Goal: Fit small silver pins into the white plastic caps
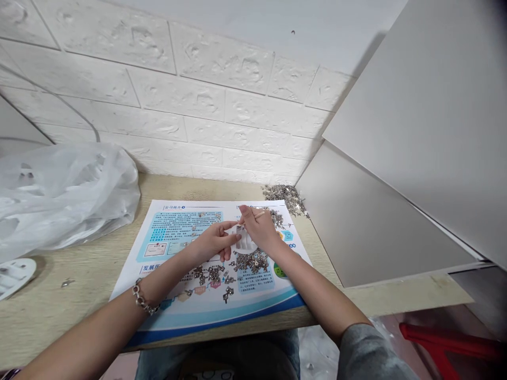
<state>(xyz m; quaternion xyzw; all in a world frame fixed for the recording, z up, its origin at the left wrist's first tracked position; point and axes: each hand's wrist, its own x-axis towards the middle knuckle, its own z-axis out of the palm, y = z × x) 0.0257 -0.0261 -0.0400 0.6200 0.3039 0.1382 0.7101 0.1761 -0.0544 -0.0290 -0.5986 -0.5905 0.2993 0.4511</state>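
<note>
Pinched between the thumb and fingers of my left hand (217, 241) is a white round plastic piece (247, 245) with slots across its face. My right hand (258, 228) is closed around a thin pale stick (259, 214), its fingertips meeting the upper left edge of the white piece. What lies right at those fingertips is too small to make out. Just below the white piece is a heap of small metal parts (253, 261). Another loose cluster of metal parts (214, 273) lies below my left hand.
Under both hands a printed sheet (178, 316) covers part of the wooden table (317, 248). A larger metal pile (287, 198) sits by the wall. At left are a plastic bag (71, 195) and a white slotted piece (16, 275). Grey panels (380, 221) stand at right.
</note>
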